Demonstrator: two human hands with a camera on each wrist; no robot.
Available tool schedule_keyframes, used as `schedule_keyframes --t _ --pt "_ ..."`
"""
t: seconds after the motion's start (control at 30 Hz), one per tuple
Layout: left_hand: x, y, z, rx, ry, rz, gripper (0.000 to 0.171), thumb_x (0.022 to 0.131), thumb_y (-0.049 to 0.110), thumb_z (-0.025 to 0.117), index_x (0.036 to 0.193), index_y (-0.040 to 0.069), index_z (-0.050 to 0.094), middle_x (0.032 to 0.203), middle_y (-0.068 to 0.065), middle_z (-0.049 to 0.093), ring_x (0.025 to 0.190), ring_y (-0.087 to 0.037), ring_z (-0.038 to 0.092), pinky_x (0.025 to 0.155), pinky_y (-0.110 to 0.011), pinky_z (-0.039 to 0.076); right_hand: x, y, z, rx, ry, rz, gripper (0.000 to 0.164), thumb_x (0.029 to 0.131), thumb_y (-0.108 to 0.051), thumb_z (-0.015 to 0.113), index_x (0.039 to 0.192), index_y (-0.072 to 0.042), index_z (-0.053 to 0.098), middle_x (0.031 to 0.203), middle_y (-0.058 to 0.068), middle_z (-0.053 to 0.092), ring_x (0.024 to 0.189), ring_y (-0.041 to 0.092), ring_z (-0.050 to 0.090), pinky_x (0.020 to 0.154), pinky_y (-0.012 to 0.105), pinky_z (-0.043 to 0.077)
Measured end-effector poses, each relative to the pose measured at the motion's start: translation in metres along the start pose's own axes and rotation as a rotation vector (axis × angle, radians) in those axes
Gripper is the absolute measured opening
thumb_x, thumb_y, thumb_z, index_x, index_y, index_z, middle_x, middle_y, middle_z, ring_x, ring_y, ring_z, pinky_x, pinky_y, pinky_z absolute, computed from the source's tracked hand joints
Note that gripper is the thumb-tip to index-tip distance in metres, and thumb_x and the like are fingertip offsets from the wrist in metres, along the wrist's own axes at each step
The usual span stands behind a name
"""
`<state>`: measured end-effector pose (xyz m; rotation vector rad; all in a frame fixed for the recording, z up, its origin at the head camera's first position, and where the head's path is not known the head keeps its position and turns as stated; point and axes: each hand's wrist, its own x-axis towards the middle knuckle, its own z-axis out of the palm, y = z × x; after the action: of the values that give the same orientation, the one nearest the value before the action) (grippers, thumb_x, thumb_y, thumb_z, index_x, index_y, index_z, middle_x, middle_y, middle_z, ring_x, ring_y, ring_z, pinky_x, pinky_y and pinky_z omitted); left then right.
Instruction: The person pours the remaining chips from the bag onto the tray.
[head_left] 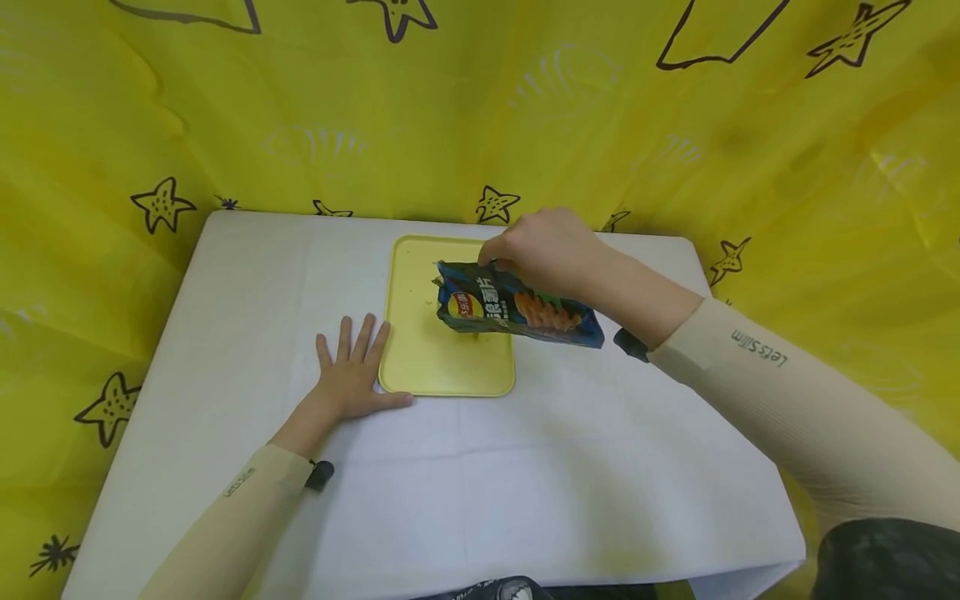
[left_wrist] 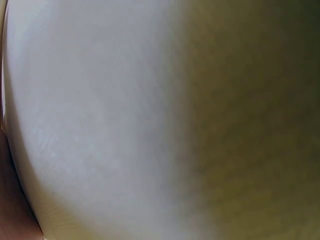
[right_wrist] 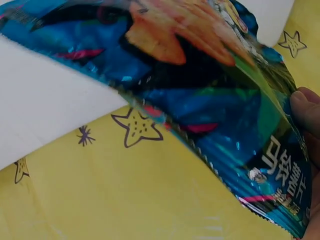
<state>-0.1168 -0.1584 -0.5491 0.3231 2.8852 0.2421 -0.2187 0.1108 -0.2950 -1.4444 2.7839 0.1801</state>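
A yellow curtain [head_left: 262,92] with drawn starfish [head_left: 162,206] hangs around your white table [head_left: 420,483]. The bag [head_left: 525,310] is in the air above the table, its left end over the tray [head_left: 442,367] and its other end out past the tray's right edge. Your right hand [head_left: 551,250] has the bag's upper edge pinched, the thumb pressed on its face. That left end looks torn open and tips toward the tray. By my reading you are partway: the opening seems done, but only a few specks [head_left: 475,337] show on the tray. The bag hides part of it, and I cannot tell how much is left inside. Your left hand [head_left: 351,383] lies flat at the tray's near left corner, fingers spread, holding nothing; whether it touches the rim is unclear. Beige sleeves [head_left: 810,417] cover both your forearms.
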Motion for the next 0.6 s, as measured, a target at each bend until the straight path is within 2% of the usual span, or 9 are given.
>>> schedule_keyframes --t 0.23,0.6 --pt "0.0016 -0.0001 -0.0004 0.014 -0.003 0.004 0.123 0.058 0.093 0.031 0.147 0.019 -0.013 0.152 -0.009 -0.017 0.134 -0.038 -0.023 0.094 -0.066 -0.017 0.0013 -0.0005 0.0009 -0.002 -0.035 0.010 0.016 0.089 -0.023 0.060 0.097 -0.030 0.072 0.072 -0.009 0.064 0.053 0.013 0.050 0.043 0.030 0.039" --pt "0.0028 -0.0018 0.0026 0.013 -0.014 -0.002 0.124 0.057 0.094 0.030 0.146 0.020 -0.013 0.152 -0.009 -0.017 0.133 -0.038 -0.025 0.093 -0.066 -0.019 0.0084 -0.0060 -0.0008 -0.008 -0.024 -0.002 0.015 0.089 -0.023 0.060 0.094 -0.031 0.071 0.067 -0.009 0.060 0.053 0.015 0.048 0.042 0.031 0.036"
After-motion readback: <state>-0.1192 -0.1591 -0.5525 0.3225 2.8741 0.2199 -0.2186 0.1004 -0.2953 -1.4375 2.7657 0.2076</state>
